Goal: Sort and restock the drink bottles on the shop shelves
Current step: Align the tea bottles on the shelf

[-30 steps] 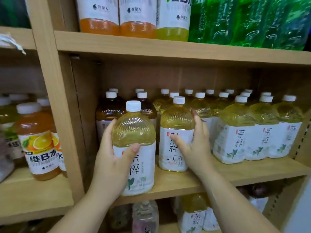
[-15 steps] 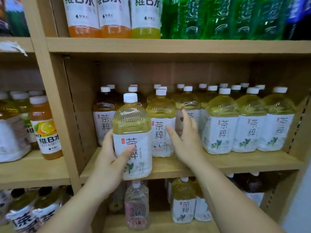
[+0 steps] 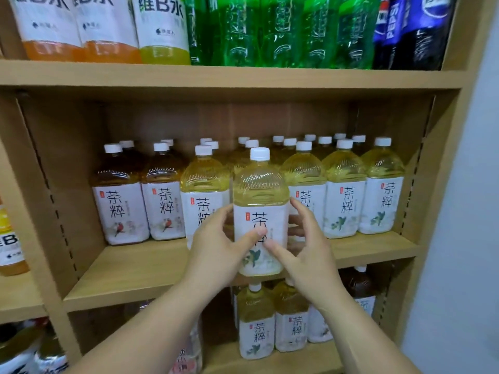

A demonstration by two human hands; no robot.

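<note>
A pale yellow tea bottle (image 3: 260, 190) with a white cap and white label stands at the front edge of the middle shelf (image 3: 140, 268). My left hand (image 3: 216, 252) grips its left side, thumb across the label. On its right side my right hand (image 3: 307, 247) holds it, fingers curled behind and thumb on the label front. Behind it stand rows of the same yellow tea bottles (image 3: 345, 195), with two darker amber tea bottles (image 3: 118, 195) at the left.
The top shelf holds orange and yellow vitamin drinks (image 3: 108, 25), green bottles (image 3: 270, 28) and blue cola bottles (image 3: 415, 25). More tea bottles (image 3: 256, 322) stand on the lower shelf. An orange drink (image 3: 8, 247) sits in the left bay. A pale wall (image 3: 464, 211) bounds the right.
The held bottle moved right along the shelf front into the yellow tea group. My right hand left the neighbouring bottle and now holds this one too.
</note>
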